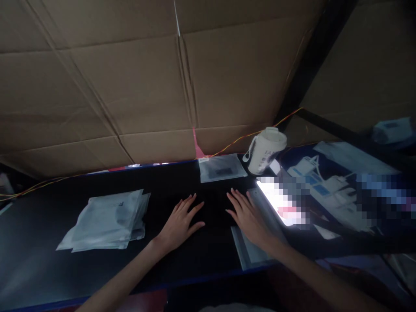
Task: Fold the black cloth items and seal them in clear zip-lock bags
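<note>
My left hand (pixel 180 223) rests on the black tabletop (pixel 182 268) with its fingers spread and nothing in them. To its left lies a stack of frosted plastic bags (pixel 100 221), the top one bearing a small dark mark near its corner. My right hand (pixel 245 214) is also open, fingers stretched forward, at the left edge of some flat plastic bags (pixel 251 253) that its wrist and forearm partly cover. Beyond both hands, a single frosted bag (pixel 222 167) with a dark patch lies near the back edge.
A white lidded cup (pixel 267 149) with a strap stands at the back right. A bright lit screen (pixel 274 199), partly pixelated, is beside my right hand. Cardboard (pixel 146 86) walls off the back, a yellow-red wire (pixel 237 141) along its foot. More packaging (pixel 325 182) lies right of a dark post.
</note>
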`<state>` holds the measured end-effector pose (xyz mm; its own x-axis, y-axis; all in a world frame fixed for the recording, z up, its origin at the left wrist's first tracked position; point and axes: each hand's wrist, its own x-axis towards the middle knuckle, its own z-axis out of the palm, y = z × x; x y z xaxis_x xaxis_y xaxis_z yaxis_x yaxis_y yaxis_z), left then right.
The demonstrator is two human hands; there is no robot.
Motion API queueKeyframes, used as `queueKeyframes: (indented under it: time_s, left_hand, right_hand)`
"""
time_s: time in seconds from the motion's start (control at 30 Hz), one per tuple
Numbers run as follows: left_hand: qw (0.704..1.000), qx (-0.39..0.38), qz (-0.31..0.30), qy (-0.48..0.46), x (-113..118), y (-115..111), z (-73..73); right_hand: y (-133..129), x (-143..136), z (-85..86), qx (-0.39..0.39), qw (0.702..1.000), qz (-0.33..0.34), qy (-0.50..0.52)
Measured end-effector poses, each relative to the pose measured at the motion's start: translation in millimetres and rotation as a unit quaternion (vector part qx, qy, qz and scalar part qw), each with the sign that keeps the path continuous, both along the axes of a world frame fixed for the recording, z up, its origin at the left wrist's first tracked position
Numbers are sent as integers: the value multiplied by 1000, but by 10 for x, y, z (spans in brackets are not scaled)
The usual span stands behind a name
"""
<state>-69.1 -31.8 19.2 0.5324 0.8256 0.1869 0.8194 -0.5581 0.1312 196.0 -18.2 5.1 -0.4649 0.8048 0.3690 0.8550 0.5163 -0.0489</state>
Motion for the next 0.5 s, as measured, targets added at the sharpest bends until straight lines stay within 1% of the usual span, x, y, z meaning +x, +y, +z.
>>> queueKeyframes:
  time_s: [0.07, 0.1, 0.2, 0.33, 0.4, 0.47, 0.5]
  left_hand:
    - [999, -20, -25, 19, -92, 21, -98]
    - [999, -26, -29, 23, -138, 34, -125]
    - [999, -35, -29, 26, -221, 54, -133]
    - [998, -41, -27, 26, -219, 28, -72]
    - [999, -34, -15, 19, -218, 8, -16]
    - [1000, -16, 21, 9, -236, -5, 67]
    - [999, -4, 51, 4, -252, -4, 117]
  right_hand:
    - [-2, 98, -113, -13, 999, 33, -20]
    - [4, 150, -152, -15, 999, 41, -26]
    - [25, 257, -194, -13, 998, 44, -31]
    - [34, 287, -178, -16, 998, 40, -45]
    - [38, 303, -174, -18, 997, 45, -55]
    - [43, 336, -179, -23, 997, 52, -61]
    - [47, 355, -184, -25, 996, 55, -61]
